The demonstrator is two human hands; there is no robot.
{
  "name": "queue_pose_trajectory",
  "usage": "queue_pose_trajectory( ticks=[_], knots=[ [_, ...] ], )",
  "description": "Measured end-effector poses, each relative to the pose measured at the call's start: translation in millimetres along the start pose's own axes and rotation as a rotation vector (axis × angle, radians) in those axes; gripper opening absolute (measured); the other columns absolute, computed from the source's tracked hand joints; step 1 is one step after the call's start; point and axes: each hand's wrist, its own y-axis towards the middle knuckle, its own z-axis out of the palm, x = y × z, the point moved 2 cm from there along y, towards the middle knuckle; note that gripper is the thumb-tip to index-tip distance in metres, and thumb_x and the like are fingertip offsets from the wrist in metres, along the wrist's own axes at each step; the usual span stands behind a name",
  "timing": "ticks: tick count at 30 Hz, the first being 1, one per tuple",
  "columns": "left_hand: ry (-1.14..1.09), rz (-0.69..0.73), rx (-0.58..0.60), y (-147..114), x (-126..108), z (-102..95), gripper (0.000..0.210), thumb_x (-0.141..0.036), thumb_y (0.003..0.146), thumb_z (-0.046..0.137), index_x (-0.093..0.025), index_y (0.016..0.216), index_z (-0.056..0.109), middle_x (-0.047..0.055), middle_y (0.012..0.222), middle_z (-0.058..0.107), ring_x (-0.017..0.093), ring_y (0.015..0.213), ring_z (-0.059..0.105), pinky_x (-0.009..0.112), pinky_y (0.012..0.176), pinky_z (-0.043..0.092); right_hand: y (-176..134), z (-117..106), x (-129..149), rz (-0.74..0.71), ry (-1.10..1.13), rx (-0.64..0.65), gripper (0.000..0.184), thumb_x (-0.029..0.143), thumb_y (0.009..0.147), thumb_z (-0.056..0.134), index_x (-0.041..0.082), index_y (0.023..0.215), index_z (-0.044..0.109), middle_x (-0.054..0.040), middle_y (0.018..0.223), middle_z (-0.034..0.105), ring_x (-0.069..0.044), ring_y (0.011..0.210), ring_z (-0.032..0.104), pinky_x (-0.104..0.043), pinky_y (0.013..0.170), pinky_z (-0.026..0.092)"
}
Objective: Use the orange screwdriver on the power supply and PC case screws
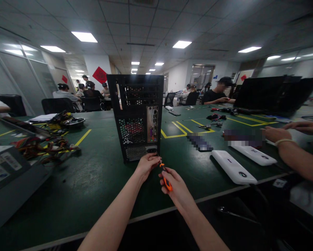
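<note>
A black computer case (135, 83) stands upright on the green table, its back panel facing me. Low on that panel sits the power supply (137, 152), and a metal port plate (152, 124) shows above it on the right. My right hand (177, 184) is closed around an orange and black screwdriver (167, 182), whose shaft points up toward the case's lower right corner. Beside the screwdriver's tip, my left hand (146, 165) has its fingers pinched together at the case's bottom edge. Whatever lies between those fingertips is too small to make out.
White power banks (231, 166) and a dark phone (200, 142) lie to the right, near another person's arm (289, 146). A grey metal box (7, 181) and tangled cables (52, 144) occupy the left. Dark monitors (263, 94) stand at the back right.
</note>
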Motion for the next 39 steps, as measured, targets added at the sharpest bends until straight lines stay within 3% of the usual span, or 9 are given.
queue_pose_trajectory(
  ticks=[3, 6, 10, 14, 21, 24, 27, 33, 39],
  knots=[
    [0.001, -0.005, 0.002, 1, 0, 0.2, 0.033, -0.005, 0.059, 0.067, -0.008, 0.089, 0.054, 0.009, 0.075, 0.065, 0.01, 0.062, 0.06, 0.019, 0.058, 0.046, -8, -2, 0, -0.307, -0.433, -0.044, 0.036, 0.026, 0.068, 0.056, 0.018, 0.102, 0.047, -0.0047, 0.091, 0.053, -0.015, 0.071, 0.055, -0.026, 0.054, 0.046],
    [0.001, -0.009, 0.005, 2, 1, -1.3, 0.034, -0.007, 0.059, 0.068, -0.008, 0.09, 0.054, 0.01, 0.077, 0.065, 0.01, 0.063, 0.06, 0.018, 0.057, 0.046, -13, 0, 3, -0.539, -0.702, -0.097, 0.03, 0.024, 0.074, 0.047, 0.017, 0.104, 0.048, -0.008, 0.098, 0.053, -0.019, 0.091, 0.052, -0.035, 0.076, 0.043],
    [0.002, -0.013, 0.018, 2, 1, -2.5, 0.033, -0.008, 0.061, 0.067, -0.008, 0.091, 0.054, 0.011, 0.08, 0.065, 0.01, 0.065, 0.06, 0.018, 0.058, 0.047, -8, 1, 2, -0.421, -0.613, -0.062, 0.026, 0.031, 0.081, 0.038, 0.018, 0.103, 0.045, -0.0043, 0.087, 0.056, -0.01, 0.056, 0.053, -0.026, 0.053, 0.043],
    [0.014, -0.007, 0.036, -1, -1, -0.2, 0.031, -0.008, 0.062, 0.066, -0.008, 0.091, 0.054, 0.012, 0.082, 0.065, 0.011, 0.066, 0.06, 0.017, 0.058, 0.047, -1, -3, 0, -0.234, -0.325, -0.024, 0.027, 0.039, 0.081, 0.035, 0.019, 0.099, 0.042, -0.0011, 0.083, 0.055, -0.004, 0.039, 0.04, -0.018, 0.035, 0.028],
    [-0.001, -0.011, 0.059, 2, 0, -2.1, 0.032, -0.007, 0.063, 0.064, -0.008, 0.093, 0.053, 0.012, 0.084, 0.065, 0.011, 0.067, 0.061, 0.017, 0.059, 0.048, -3, -6, 14, -0.549, -0.851, -0.174, 0.021, 0.024, 0.072, 0.049, 0.017, 0.092, 0.051, -0.0054, 0.091, 0.048, -0.017, 0.079, 0.053, -0.031, 0.067, 0.044],
    [-0.01, -0.011, 0.066, 3, 1, -3.2, 0.031, -0.006, 0.065, 0.062, -0.008, 0.094, 0.051, 0.012, 0.084, 0.064, 0.011, 0.067, 0.061, 0.018, 0.06, 0.048, -3, -7, 16, -0.581, -0.966, -0.21, 0.02, 0.025, 0.075, 0.044, 0.017, 0.092, 0.052, -0.0056, 0.09, 0.047, -0.018, 0.078, 0.052, -0.034, 0.069, 0.043],
    [-0.006, -0.019, 0.059, 3, 1, -1.9, 0.029, -0.005, 0.066, 0.059, -0.007, 0.094, 0.051, 0.012, 0.082, 0.064, 0.011, 0.066, 0.06, 0.017, 0.06, 0.048, 2, -9, 13, -0.492, -0.767, -0.162, 0.019, 0.03, 0.074, 0.047, 0.017, 0.088, 0.053, -0.0043, 0.085, 0.049, -0.014, 0.069, 0.052, -0.028, 0.058, 0.044],
    [0.011, -0.041, 0.053, 1, -1, -0.6, 0.027, -0.004, 0.069, 0.055, -0.008, 0.095, 0.051, 0.013, 0.083, 0.064, 0.012, 0.068, 0.061, 0.02, 0.062, 0.048, 8, 1, 4, 0.05, 0.096, -0.021, 0.018, 0.03, 0.068, 0.056, 0.014, 0.072, 0.048, 0.0003, 0.064, 0.051, -0.003, 0.04, 0.039, -0.013, 0.03, 0.018],
    [0.021, -0.043, 0.045, -1, -4, -3.0, 0.023, -0.005, 0.069, 0.054, -0.008, 0.092, 0.053, 0.013, 0.083, 0.064, 0.012, 0.068, 0.061, 0.02, 0.063, 0.048, 6, 8, 8, 0.127, 0.347, -0.049, 0.019, 0.013, 0.057, 0.066, 0.012, 0.067, 0.051, 0.0026, 0.057, 0.048, -0.002, 0.04, 0.038, -0.01, 0.028, 0.018]
  ],
)
